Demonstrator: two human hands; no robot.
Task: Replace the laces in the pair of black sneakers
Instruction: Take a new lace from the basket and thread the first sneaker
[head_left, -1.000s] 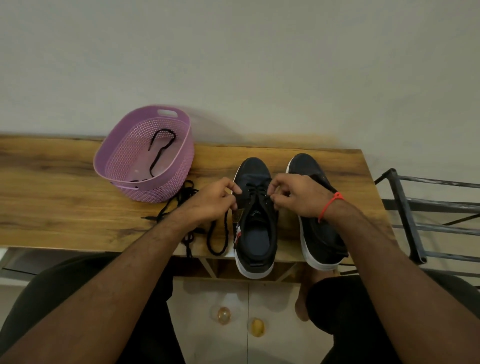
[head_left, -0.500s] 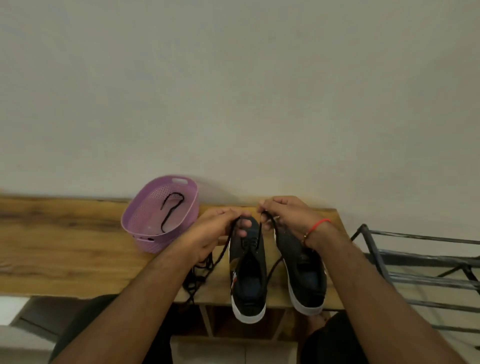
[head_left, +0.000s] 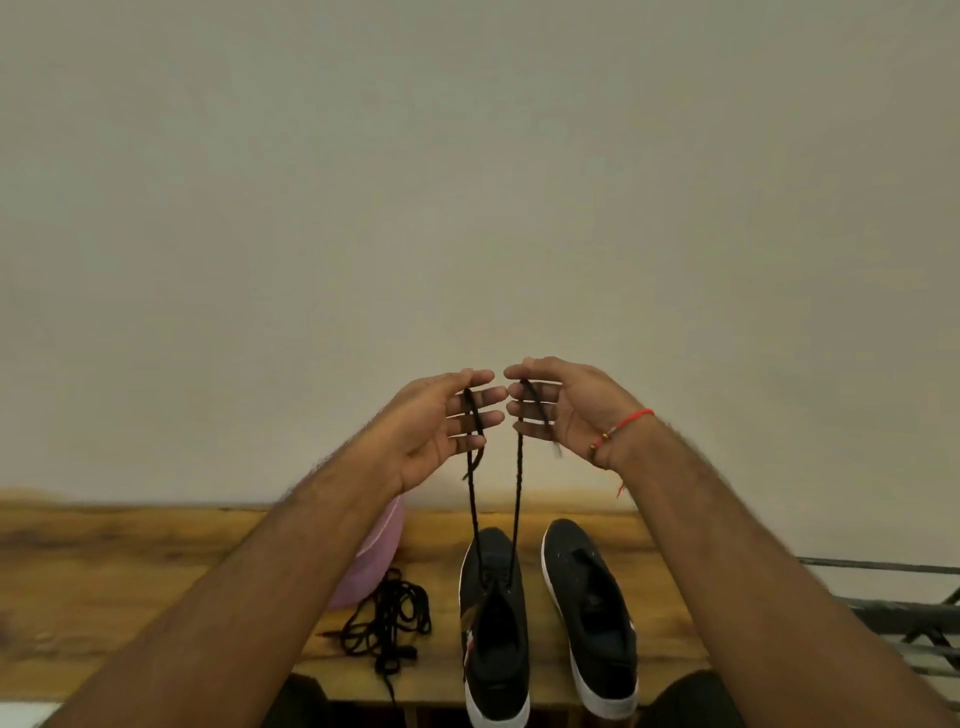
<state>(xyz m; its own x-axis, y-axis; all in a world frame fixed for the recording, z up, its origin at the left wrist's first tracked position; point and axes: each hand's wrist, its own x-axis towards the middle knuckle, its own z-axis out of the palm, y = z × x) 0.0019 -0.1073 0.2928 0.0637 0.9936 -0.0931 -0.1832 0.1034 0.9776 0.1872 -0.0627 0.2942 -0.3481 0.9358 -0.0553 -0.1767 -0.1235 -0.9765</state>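
Plain beige wall fills most of the view above a wooden worktop (head_left: 130, 582). Left hand (head_left: 436, 426) and right hand (head_left: 561, 410) are raised side by side, each pinching one end of the black lace (head_left: 517, 499) between thumb and fingers (head_left: 480, 395). Both strands run down taut to the left sneaker (head_left: 493, 629), which stands just beside the right sneaker (head_left: 592, 613), apart. Loose black laces (head_left: 387, 623) lie tangled left of them, touching a purple basket (head_left: 374, 566).
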